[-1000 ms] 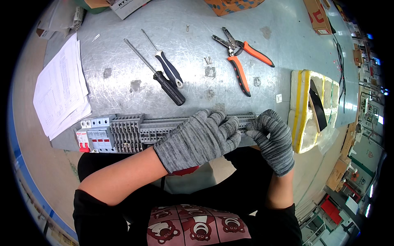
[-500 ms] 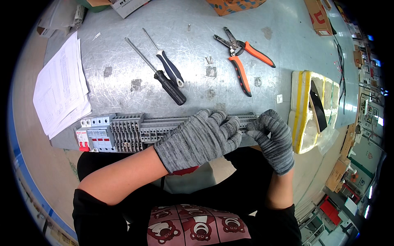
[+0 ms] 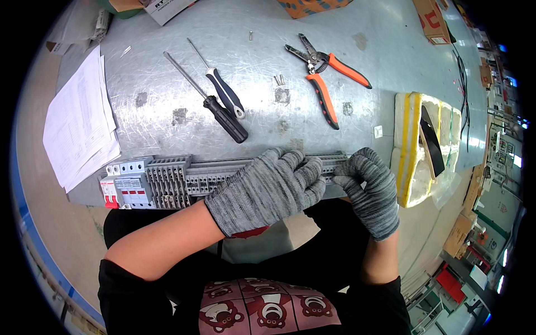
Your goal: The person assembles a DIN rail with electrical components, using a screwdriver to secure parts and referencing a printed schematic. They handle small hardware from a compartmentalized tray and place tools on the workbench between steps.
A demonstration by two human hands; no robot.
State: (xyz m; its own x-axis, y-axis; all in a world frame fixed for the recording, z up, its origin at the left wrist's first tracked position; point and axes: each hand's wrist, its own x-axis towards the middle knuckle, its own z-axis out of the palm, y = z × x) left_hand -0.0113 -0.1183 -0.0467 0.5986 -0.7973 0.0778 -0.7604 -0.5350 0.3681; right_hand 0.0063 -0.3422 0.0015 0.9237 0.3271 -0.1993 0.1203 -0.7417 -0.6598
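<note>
A long rail of grey terminal blocks [image 3: 218,177] lies along the near edge of the table. At its left end are a small breaker with a red switch [image 3: 110,190] and a grey-blue breaker-like module [image 3: 133,187]. My left hand [image 3: 267,192], in a grey knitted glove, lies across the middle of the rail with its fingers curled over it. At the rail's right end my right hand [image 3: 369,192], gloved alike, has thumb and forefinger pinched together. Whatever sits between those fingertips is hidden.
Beyond the rail lie two screwdrivers [image 3: 226,119] [image 3: 224,92] and orange-handled wire strippers [image 3: 321,84]. Papers [image 3: 81,123] are at the left. A yellow-edged foam box [image 3: 408,151] stands at the right, with cartons [image 3: 432,22] farther back. Small metal pieces [image 3: 280,80] lie mid-table.
The whole view has shifted slightly, so the tools and papers appear a little farther left. Both hands keep nearly the same pose on the rail.
</note>
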